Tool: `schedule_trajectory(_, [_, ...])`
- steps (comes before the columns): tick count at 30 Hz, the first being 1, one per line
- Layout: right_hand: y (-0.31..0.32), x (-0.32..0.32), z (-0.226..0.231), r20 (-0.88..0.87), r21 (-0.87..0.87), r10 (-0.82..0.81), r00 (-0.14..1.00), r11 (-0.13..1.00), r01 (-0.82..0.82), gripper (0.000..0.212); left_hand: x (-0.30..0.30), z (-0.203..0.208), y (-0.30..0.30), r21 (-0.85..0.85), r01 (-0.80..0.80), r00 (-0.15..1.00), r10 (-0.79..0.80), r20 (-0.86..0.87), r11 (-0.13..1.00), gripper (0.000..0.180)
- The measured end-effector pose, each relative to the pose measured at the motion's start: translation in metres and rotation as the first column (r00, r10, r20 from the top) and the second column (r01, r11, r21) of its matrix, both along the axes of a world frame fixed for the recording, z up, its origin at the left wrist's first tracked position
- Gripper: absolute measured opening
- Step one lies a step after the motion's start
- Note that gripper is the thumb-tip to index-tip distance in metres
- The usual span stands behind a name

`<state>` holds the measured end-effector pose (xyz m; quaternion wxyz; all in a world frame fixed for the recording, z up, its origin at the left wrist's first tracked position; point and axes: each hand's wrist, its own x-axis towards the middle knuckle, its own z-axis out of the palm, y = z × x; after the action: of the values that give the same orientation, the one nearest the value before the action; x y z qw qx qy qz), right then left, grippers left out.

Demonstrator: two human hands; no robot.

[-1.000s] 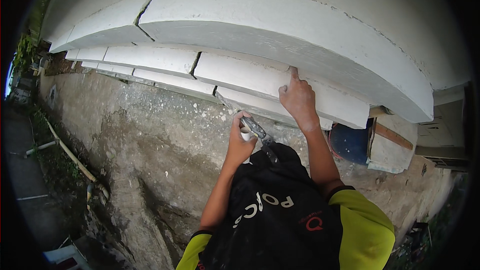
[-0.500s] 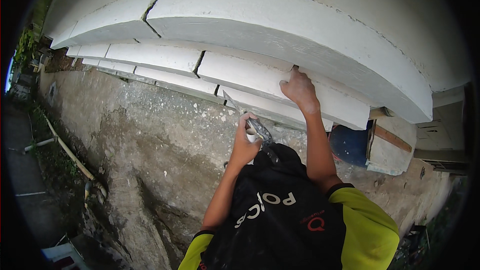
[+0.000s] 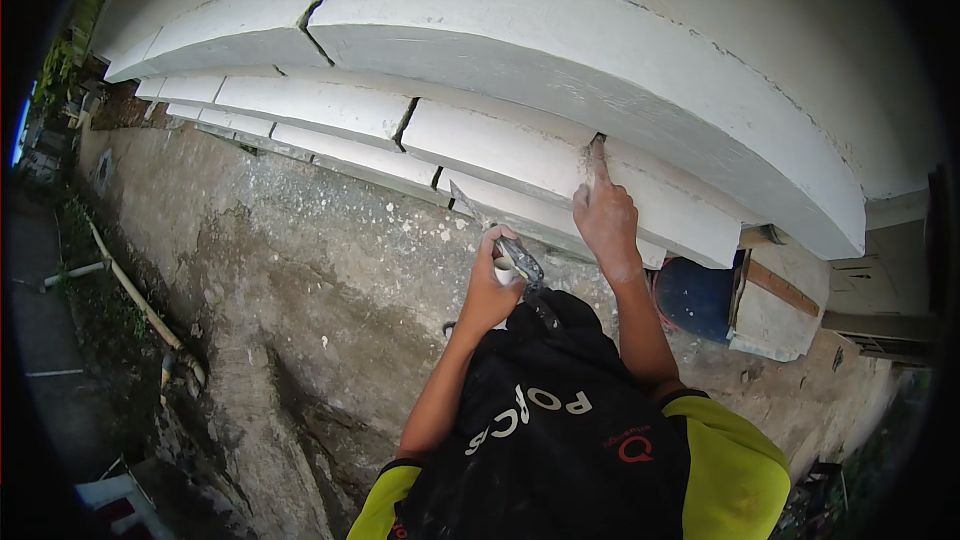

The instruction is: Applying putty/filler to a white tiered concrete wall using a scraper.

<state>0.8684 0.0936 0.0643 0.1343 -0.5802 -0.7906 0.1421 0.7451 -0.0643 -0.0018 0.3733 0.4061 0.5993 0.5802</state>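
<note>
My left hand (image 3: pixel 490 292) is closed around a small pointed trowel (image 3: pixel 468 202), its thin grey blade angled up toward the white ledges. A round white part shows inside that grip; I cannot tell whether it belongs to the trowel. My right hand (image 3: pixel 608 225), dusted white, holds nothing visible. Its index finger is stretched out, with the tip at a dark gap in the middle white ledge (image 3: pixel 500 145), just under the large upper ledge (image 3: pixel 560 30). The other fingers are curled in.
Dark open joints cut through the ledges to the left. Below is a stained, paint-spattered concrete surface (image 3: pixel 330 250). A blue round container (image 3: pixel 693 295) and a pale board (image 3: pixel 780 305) with a brown strip stand right of my right forearm. A pipe (image 3: pixel 135 290) runs along the left.
My right hand has drawn slightly down, and its index finger has straightened toward the gap. My left hand keeps the trowel in nearly the same place. The view has shifted slightly.
</note>
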Motion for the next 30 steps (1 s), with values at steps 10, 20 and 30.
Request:
schedule_trajectory(10, [0.017,0.008,0.000,-0.001,-0.046,0.050,0.999,0.998,-0.050,0.058,0.000,-0.007,-0.003,-0.043,0.047,0.999,-0.046,0.021,0.998,0.067])
schedule_trajectory(20, [-0.016,0.017,-0.045,-0.083,0.371,0.037,0.996,0.928,-0.004,0.056,-0.006,-0.001,-0.012,-0.097,-0.025,0.995,0.034,0.090,0.995,0.066])
schedule_trajectory(30, [-0.037,-0.044,-0.051,-0.322,0.326,0.473,0.820,0.869,-0.372,0.051,-0.028,0.010,-0.036,-0.196,-0.196,0.962,0.227,0.149,0.961,0.070])
